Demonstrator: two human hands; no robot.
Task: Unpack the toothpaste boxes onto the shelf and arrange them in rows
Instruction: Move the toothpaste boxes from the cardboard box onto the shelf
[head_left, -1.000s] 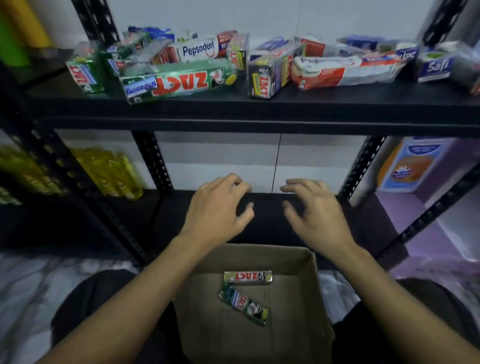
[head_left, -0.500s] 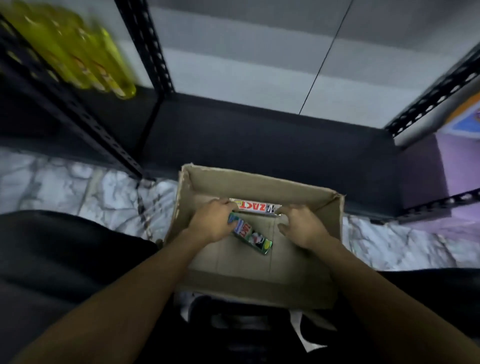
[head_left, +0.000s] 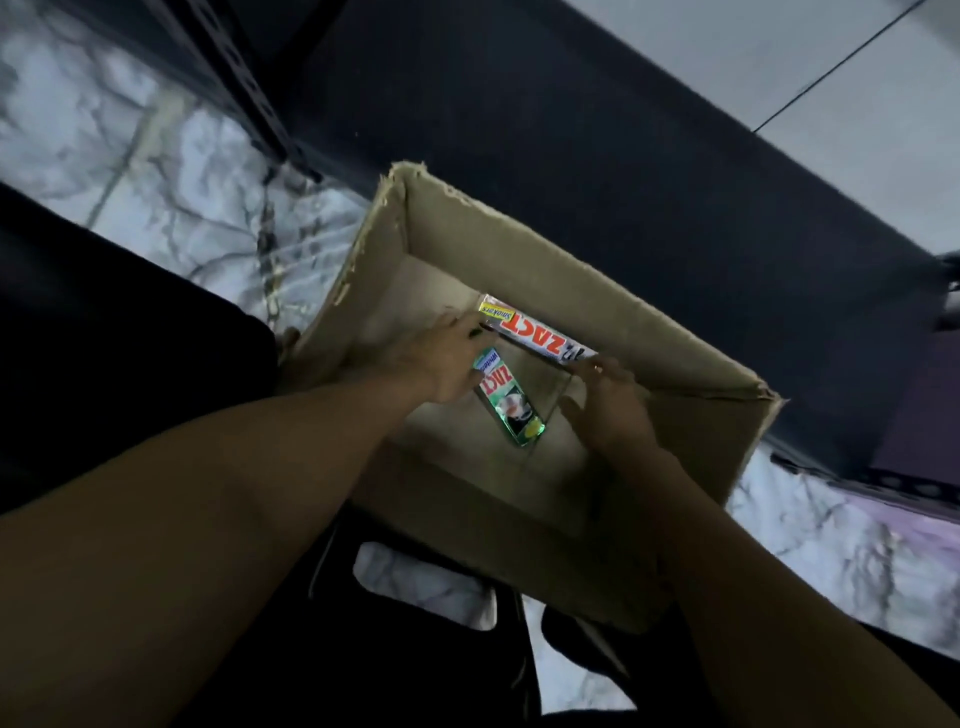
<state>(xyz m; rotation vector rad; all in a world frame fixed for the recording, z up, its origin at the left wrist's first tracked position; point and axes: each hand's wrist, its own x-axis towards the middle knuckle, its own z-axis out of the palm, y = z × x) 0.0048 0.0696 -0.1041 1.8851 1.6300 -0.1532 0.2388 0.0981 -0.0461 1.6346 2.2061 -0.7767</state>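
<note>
Both hands are down inside the cardboard carton (head_left: 519, 260). The white toothpaste box (head_left: 535, 338) lies between their fingertips against the wall farthest from the person. The left hand (head_left: 441, 364) reaches to that box's near end, and its palm lies over the top of the green toothpaste box (head_left: 511, 402) just beneath it. Whether its fingers have closed on either box cannot be told. The right hand (head_left: 608, 400) is loosely spread with the thumb apart, its fingertips touching the white box's other end, and it grasps nothing. The shelf (head_left: 571, 130) is beyond both hands, past the carton.

The likely trouble is a lift by end pressure alone, since the long white box could buckle or spring loose and drop back. The left hand could also drag the green box askew, or catch the carton's torn rim coming out.
</note>
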